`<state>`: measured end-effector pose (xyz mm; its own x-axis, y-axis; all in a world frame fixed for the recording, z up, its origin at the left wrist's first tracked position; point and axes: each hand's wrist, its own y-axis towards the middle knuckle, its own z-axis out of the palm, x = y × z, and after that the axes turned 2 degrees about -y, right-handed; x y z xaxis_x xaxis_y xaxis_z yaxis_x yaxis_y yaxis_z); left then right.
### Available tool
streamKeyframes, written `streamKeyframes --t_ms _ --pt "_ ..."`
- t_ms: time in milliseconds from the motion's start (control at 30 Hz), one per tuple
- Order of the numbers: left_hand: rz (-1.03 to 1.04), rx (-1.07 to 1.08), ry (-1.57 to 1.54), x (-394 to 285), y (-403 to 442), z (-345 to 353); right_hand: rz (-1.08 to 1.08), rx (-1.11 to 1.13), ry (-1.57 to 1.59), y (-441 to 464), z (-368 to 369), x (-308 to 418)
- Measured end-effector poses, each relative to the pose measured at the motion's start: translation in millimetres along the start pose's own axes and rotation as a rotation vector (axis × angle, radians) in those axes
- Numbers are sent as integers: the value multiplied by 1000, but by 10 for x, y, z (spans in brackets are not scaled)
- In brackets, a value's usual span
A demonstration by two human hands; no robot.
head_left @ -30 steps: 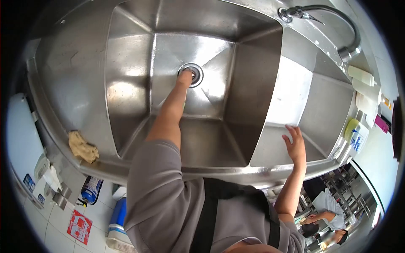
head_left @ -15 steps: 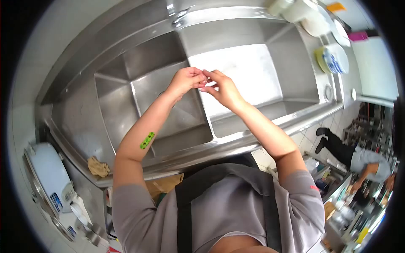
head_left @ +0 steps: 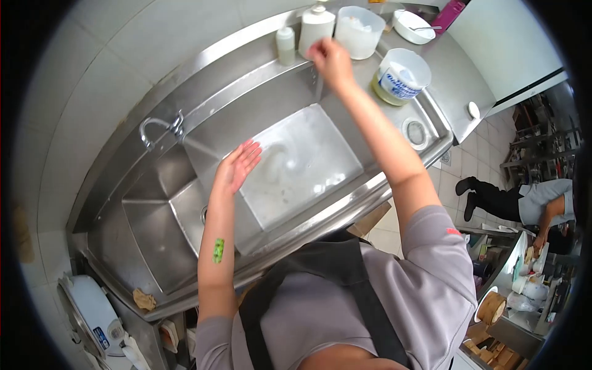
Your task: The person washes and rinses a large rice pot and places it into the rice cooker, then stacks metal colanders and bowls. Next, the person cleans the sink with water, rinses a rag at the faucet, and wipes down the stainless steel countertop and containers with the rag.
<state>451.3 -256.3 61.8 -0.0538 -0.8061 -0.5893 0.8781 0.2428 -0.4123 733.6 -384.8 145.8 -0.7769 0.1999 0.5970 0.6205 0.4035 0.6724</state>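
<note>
My left hand point(head_left: 239, 166) is held above the divider side of the large sink basin point(head_left: 290, 169), palm up, fingers stretched out and nothing in it. My right hand point(head_left: 331, 61) reaches to the back rim of the sink, its blurred fingers curled in front of a white pump bottle point(head_left: 317, 24). Whether they touch the bottle or hold anything cannot be made out. A smaller squeeze bottle point(head_left: 285, 46) stands left of the pump bottle. To its right is a white tub point(head_left: 358, 31) with pale contents.
A chrome faucet point(head_left: 163, 127) rises behind the sink, near the smaller basin point(head_left: 163, 209). On the right ledge stand a labelled tub point(head_left: 401, 77) and a white bowl point(head_left: 414, 28). A crumpled cloth point(head_left: 144, 300) lies at the left front corner. Another person point(head_left: 530, 206) is at far right.
My hands were together over the divider; now they are apart. The right hand has gone to the bottles at the back, the left has opened palm up. The view has turned rightward.
</note>
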Motion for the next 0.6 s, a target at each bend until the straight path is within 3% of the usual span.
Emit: streamKeyframes --t_ms 167,233,300,400,433,500,567,600 --pt "41 -207 2 54 63 -317 -76 -308 -319 1208 -363 -1006" --pt "183 -406 117 -56 61 -480 32 55 -836 1336 -189 -1822" --pt "310 -533 264 -288 67 -674 -122 -129 -721 1180 -155 -1763" --pt "539 -783 632 -719 56 -913 -5 -62 -242 731 -80 -1349" --pt "677 -855 640 -835 78 -1010 12 -3 -146 538 -24 -1265" --pt "969 -1102 140 -1064 39 -968 156 151 -93 136 108 -1038" --pt "1106 -1109 216 -1151 -155 -797 280 362 -25 -259 478 -1155" --pt "1222 -1081 296 -1193 -228 -713 186 467 -66 -398 635 -1071"
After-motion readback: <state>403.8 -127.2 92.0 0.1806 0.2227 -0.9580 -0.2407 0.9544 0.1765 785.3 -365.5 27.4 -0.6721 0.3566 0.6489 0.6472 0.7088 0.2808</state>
